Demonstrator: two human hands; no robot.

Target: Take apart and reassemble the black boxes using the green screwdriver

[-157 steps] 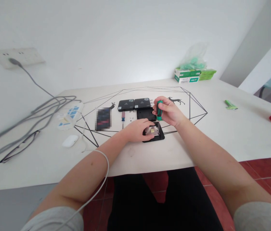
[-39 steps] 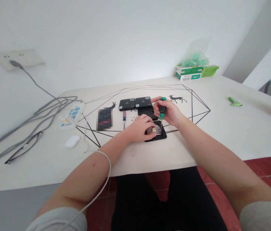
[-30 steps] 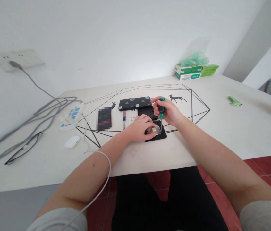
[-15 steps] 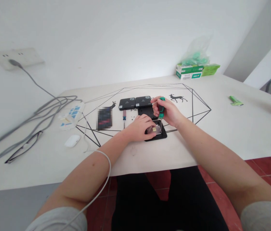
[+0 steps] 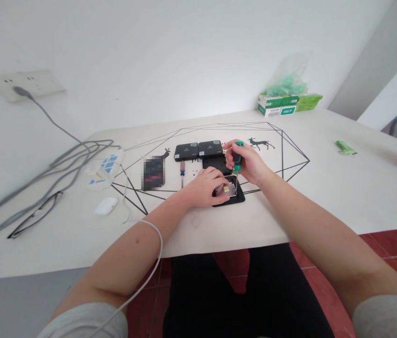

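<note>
My right hand [image 5: 245, 162] is closed around the handle of a green and black screwdriver [image 5: 237, 157]. The screwdriver stands nearly upright, and its tip meets the right side of an opened black device casing [image 5: 238, 195]. Inside the casing lies a silvery part with a small yellow patch [image 5: 226, 188]. From the left, my left hand [image 5: 207, 187] grips the casing, thumb at the near side and fingers bent over the far side. Just behind is a loose black cover [image 5: 215, 165], partly hidden by my hands.
Two closed black devices [image 5: 186, 151] lie side by side at the back. A second screwdriver [image 5: 182, 173] and tiny screws [image 5: 194, 173] are left of my hands. Farther left are a white case [image 5: 106, 206], glasses [image 5: 36, 213] and cables [image 5: 67, 159]. Green boxes [image 5: 277, 104] stand far right.
The screwdriver's handle has shifted very slightly to the right, and the fingers of my right hand have changed position on it. My left hand and the casing look still.
</note>
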